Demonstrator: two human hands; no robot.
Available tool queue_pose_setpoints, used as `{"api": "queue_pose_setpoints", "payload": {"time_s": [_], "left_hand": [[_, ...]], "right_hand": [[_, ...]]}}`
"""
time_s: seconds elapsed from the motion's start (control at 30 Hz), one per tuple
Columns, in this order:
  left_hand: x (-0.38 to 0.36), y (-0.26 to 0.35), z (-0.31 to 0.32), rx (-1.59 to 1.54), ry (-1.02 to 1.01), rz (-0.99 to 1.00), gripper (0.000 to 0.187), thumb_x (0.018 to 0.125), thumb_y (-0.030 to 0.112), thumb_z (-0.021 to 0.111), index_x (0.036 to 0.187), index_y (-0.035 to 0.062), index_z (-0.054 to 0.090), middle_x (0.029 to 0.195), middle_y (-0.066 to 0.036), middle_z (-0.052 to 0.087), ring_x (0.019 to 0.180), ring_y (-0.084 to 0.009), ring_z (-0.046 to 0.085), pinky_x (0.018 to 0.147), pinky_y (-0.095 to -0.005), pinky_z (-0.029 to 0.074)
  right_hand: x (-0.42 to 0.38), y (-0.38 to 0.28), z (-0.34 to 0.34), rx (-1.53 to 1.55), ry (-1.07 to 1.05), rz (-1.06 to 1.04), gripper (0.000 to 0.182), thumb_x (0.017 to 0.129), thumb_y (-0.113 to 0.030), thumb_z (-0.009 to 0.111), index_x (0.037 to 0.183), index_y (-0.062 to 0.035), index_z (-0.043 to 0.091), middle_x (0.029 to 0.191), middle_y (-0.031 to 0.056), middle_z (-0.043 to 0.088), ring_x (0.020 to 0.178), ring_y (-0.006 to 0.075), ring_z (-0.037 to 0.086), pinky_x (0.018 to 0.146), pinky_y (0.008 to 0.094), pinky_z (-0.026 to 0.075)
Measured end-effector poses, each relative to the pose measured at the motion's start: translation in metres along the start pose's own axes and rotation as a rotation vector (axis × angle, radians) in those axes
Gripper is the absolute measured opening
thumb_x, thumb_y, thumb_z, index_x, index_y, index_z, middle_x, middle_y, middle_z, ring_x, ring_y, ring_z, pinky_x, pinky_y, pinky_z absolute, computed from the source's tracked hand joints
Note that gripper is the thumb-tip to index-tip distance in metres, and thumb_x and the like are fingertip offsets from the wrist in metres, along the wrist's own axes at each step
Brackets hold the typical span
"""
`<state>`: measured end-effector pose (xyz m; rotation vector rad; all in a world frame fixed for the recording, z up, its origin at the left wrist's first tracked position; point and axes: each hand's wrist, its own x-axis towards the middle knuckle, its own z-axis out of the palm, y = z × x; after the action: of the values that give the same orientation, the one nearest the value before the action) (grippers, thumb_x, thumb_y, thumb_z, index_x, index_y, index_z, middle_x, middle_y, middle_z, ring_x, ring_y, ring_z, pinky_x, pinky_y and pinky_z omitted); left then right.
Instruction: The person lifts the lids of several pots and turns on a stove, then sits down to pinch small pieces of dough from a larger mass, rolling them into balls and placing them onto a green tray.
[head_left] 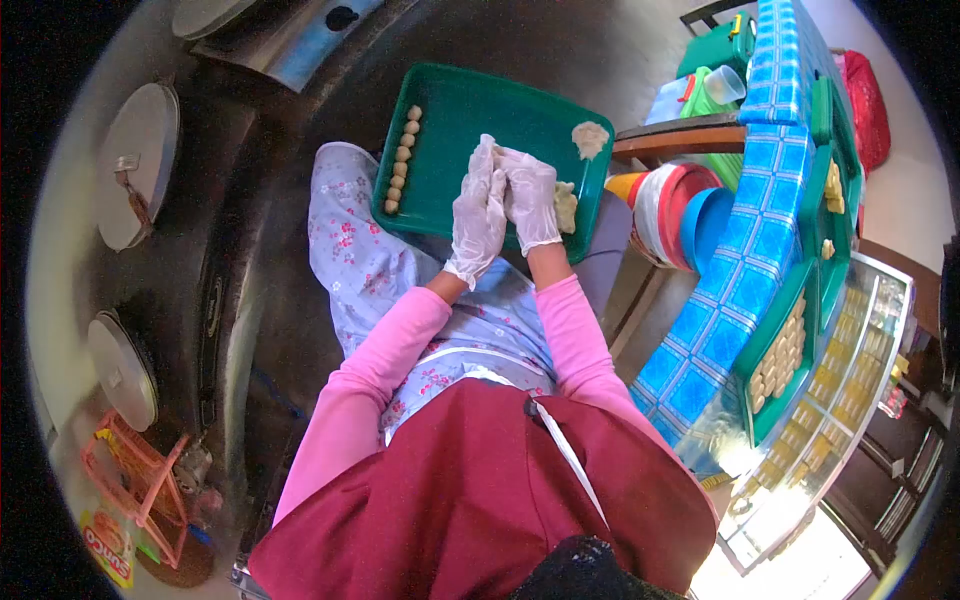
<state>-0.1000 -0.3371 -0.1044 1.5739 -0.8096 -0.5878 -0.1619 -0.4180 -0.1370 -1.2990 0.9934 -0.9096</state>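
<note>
Over the green tray [460, 100], left hand [478, 218] and right hand [530, 195] press together (palms hidden), dough lump [567, 208] apparently beside the latter.

Space between left hand [478, 212] and right hand [532, 195] hidden (anything held unseen); pale lump [567, 208] partly behind right hand.

From my head, the one camera faces forward and down, close over my lap [372, 258] and my fingers [484, 158].
</note>
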Motion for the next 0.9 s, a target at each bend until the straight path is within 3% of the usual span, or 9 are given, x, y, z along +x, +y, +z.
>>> {"api": "queue_pose_setpoints", "payload": {"time_s": [0.07, 0.17, 0.27, 0.4, 0.67, 0.73, 0.77, 0.83, 0.9], "left_hand": [[0.005, -0.003, -0.006, -0.112, 0.099, -0.035, 0.044, 0.101, 0.018, 0.047, 0.138, -0.0045, 0.044, 0.140, -0.016, 0.050, 0.126, -0.0211, 0.049, 0.106, -0.0297, 0.036], [0.013, -0.010, -0.021, -0.245, 0.289, -0.240, 0.041, 0.099, 0.015, 0.051, 0.135, -0.0049, 0.048, 0.129, -0.017, 0.059, 0.116, -0.0189, 0.057, 0.098, -0.0284, 0.042], [0.009, -0.046, -0.032, -0.328, 0.312, -0.370, 0.034, 0.098, 0.016, 0.054, 0.125, -0.0042, 0.057, 0.115, -0.009, 0.065, 0.101, -0.0133, 0.059, 0.087, -0.0257, 0.045], [0.006, -0.064, -0.037, -0.435, 0.350, -0.452, 0.028, 0.096, 0.015, 0.056, 0.117, -0.0014, 0.062, 0.102, -0.004, 0.067, 0.091, -0.0105, 0.061, 0.077, -0.0242, 0.046], [0.017, -0.066, -0.044, -0.867, 0.189, -0.663, 0.047, 0.097, 0.041, 0.053, 0.120, 0.0002, 0.059, 0.109, -0.010, 0.065, 0.094, -0.0196, 0.063, 0.083, -0.0304, 0.048], [0.026, -0.049, -0.055, -1.070, 0.095, -0.712, 0.060, 0.094, 0.054, 0.050, 0.126, 0.0030, 0.055, 0.117, -0.013, 0.060, 0.098, -0.0218, 0.061, 0.085, -0.0321, 0.048], [0.033, -0.036, -0.060, -1.172, 0.046, -0.732, 0.067, 0.092, 0.060, 0.048, 0.129, 0.0044, 0.053, 0.121, -0.014, 0.057, 0.100, -0.0229, 0.060, 0.086, -0.0329, 0.047], [0.038, -0.020, -0.062, -1.198, -0.045, -0.745, 0.077, 0.089, 0.069, 0.044, 0.135, 0.0082, 0.047, 0.126, -0.016, 0.051, 0.104, -0.0256, 0.057, 0.089, -0.0367, 0.047], [0.039, -0.018, -0.054, -1.283, -0.129, -0.743, 0.080, 0.088, 0.071, 0.045, 0.138, 0.0086, 0.044, 0.120, -0.016, 0.054, 0.105, -0.0270, 0.058, 0.091, -0.0409, 0.048]], "right_hand": [[0.010, -0.024, 0.024, 0.380, 0.025, 0.372, 0.027, 0.078, -0.003, 0.072, 0.104, 0.0034, 0.069, 0.096, 0.0105, 0.071, 0.076, 0.0153, 0.066, 0.066, 0.0272, 0.053], [0.044, -0.008, 0.057, 0.274, -0.019, 0.345, 0.024, 0.079, 0.001, 0.066, 0.102, 0.0062, 0.068, 0.094, 0.0110, 0.069, 0.072, 0.0159, 0.064, 0.063, 0.0268, 0.053], [0.083, 0.026, 0.086, 0.171, -0.074, 0.120, 0.028, 0.072, 0.006, 0.061, 0.099, 0.0020, 0.070, 0.089, 0.0111, 0.069, 0.071, 0.0187, 0.065, 0.060, 0.0292, 0.055], [0.102, 0.045, 0.118, -0.624, 0.160, -0.327, 0.014, 0.079, -0.016, 0.064, 0.081, -0.0047, 0.072, 0.084, 0.0201, 0.066, 0.082, 0.0376, 0.060, 0.074, 0.0448, 0.046], [0.096, 0.009, 0.126, -0.841, -0.039, -0.203, 0.012, 0.076, -0.018, 0.063, 0.076, -0.0073, 0.069, 0.078, 0.0177, 0.067, 0.074, 0.0369, 0.065, 0.068, 0.0438, 0.050], [0.088, 0.007, 0.103, -0.282, -0.010, -0.042, 0.022, 0.079, -0.011, 0.066, 0.097, -0.0030, 0.074, 0.073, 0.0062, 0.068, 0.064, 0.0122, 0.062, 0.059, 0.0268, 0.047], [0.074, 0.001, 0.084, -0.195, 0.012, -0.011, 0.024, 0.079, -0.012, 0.068, 0.100, -0.0020, 0.073, 0.075, 0.0044, 0.068, 0.066, 0.0088, 0.061, 0.060, 0.0242, 0.047], [0.041, -0.028, 0.048, -0.197, -0.114, 0.034, 0.026, 0.078, -0.014, 0.069, 0.101, -0.0021, 0.073, 0.082, 0.0076, 0.069, 0.071, 0.0103, 0.063, 0.063, 0.0249, 0.048], [0.005, -0.044, 0.027, -0.428, -0.305, -0.003, 0.026, 0.077, -0.021, 0.067, 0.098, -0.0083, 0.074, 0.085, 0.0151, 0.068, 0.079, 0.0237, 0.065, 0.070, 0.0343, 0.049]]}}
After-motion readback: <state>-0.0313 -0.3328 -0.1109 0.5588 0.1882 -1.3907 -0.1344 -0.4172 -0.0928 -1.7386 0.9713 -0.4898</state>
